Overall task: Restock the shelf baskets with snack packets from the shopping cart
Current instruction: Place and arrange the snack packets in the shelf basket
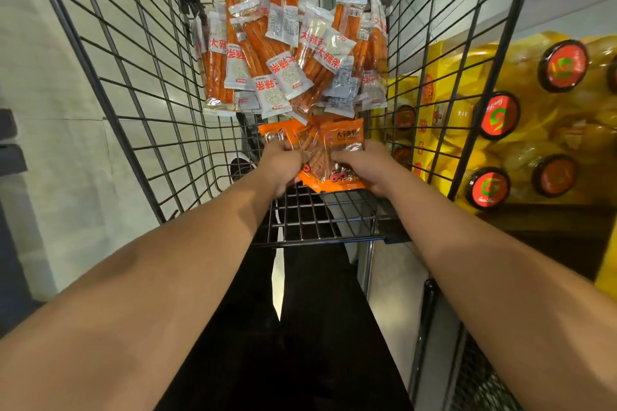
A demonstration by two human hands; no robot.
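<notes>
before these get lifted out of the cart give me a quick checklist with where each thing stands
1. Left hand grips the orange packets: ok.
2. Right hand grips the same bundle: ok.
3. Bundle free of the white-labelled packets piled beyond it: cannot tell, their near ends meet its top edge.
4. None slipping from the bundle: cannot tell, the packets fan out unevenly.
5. Cart walls leave room to lift straight up: ok.
6. Target shelf basket in sight: not ok, only yellow bottles show to the right.
</notes>
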